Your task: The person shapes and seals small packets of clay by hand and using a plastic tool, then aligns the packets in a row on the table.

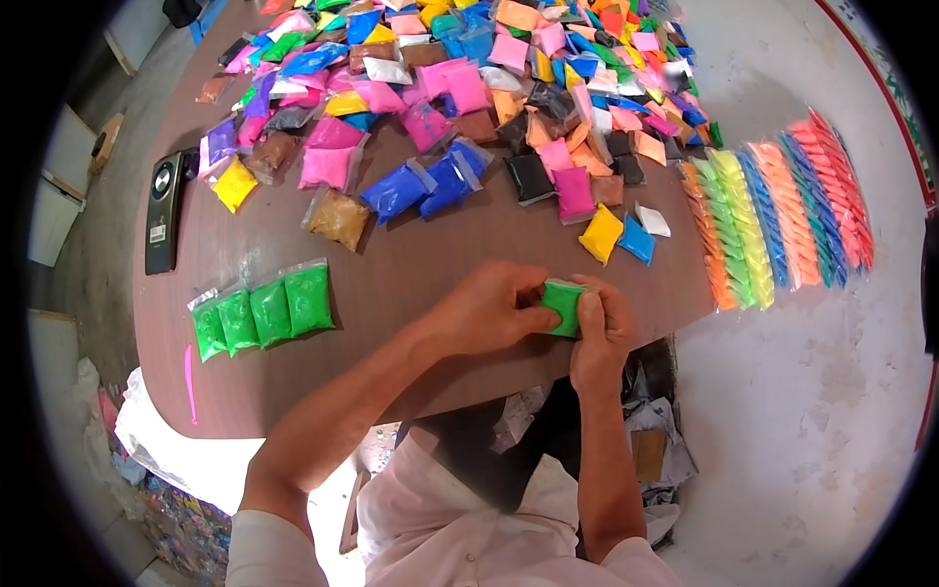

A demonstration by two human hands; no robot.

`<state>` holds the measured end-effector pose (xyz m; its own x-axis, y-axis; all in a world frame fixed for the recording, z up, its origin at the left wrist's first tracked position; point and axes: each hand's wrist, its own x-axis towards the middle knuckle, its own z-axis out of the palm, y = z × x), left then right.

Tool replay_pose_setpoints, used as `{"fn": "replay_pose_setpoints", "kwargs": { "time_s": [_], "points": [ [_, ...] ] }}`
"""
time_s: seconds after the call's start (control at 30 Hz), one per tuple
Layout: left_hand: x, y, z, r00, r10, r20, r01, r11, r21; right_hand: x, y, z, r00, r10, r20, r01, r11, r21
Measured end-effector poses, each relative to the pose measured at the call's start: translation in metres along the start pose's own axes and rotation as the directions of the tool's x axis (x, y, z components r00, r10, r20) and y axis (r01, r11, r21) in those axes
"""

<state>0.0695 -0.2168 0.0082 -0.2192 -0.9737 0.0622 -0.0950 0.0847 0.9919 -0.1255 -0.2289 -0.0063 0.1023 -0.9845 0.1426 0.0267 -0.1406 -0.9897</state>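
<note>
Shows plain green on the held packet (561,313) and row (270,310) near the brown tabletop's (421,264) left edge; mixes many colours across far-edge pile (465,90).

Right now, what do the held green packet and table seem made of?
Held green packet: apparently thin, smooth plastic film, judging by its pale top edge; gloss unclear. Table: perhaps wood-look laminate, smooth, low-sheen, given its brown, faintly streaked top.

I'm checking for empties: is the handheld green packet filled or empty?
Filled: green contents show across the visible face of the green packet held between the left hand and right hand.
</note>
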Motion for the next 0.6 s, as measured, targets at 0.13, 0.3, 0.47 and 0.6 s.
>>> {"fn": "replay_pose_setpoints", "kwargs": {
  "time_s": [0.13,0.3,0.47,0.6],
  "points": [
    [0.001,-0.002,-0.001,0.999,-0.033,0.025,0.034,0.999,-0.040,0.000,0.001,-0.001,0.999,-0.010,0.033,0.011,0.999,-0.032],
    [-0.003,0.008,0.007,0.996,0.090,-0.010,-0.090,0.996,-0.028,-0.003,0.011,0.001,0.997,0.017,-0.077,-0.012,0.998,0.062],
    [-0.001,0.003,0.004,0.999,-0.013,0.035,0.015,0.999,-0.044,-0.001,0.006,0.008,0.990,-0.059,-0.127,0.051,0.997,-0.066],
    [0.001,0.002,-0.002,0.994,-0.072,0.079,0.077,0.995,-0.057,0.000,-0.004,0.010,0.997,-0.056,-0.061,0.045,0.984,-0.173]
  ]
}}
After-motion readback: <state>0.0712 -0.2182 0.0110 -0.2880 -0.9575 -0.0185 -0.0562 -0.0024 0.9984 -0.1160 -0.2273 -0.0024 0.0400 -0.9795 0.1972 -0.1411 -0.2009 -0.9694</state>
